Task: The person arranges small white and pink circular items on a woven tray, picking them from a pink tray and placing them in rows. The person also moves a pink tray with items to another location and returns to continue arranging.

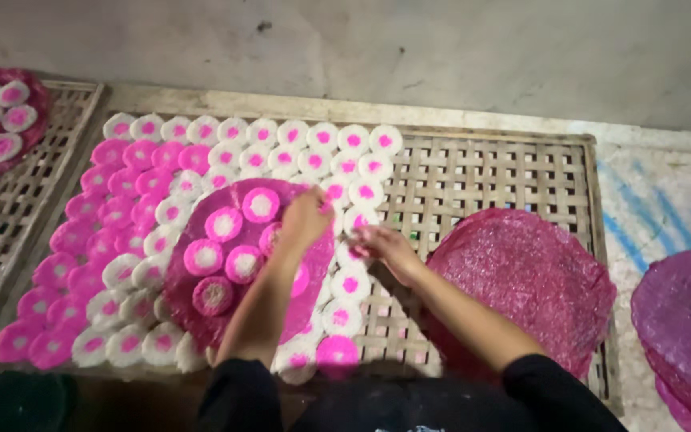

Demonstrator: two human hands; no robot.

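A round magenta mat point(201, 312) carrying white-and-pink discs point(261, 205) lies on the woven bamboo tray point(481, 176). The left hand point(305, 218) curls over the mat's upper edge, grip unclear. Just right of the mat, the right hand point(384, 246) pinches a tray disc.

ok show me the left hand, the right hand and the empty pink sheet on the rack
left hand point(305, 218), head view, on the back of the hand.
right hand point(384, 244), head view, on the knuckles.
pink sheet point(533, 276), head view, on its bare middle.
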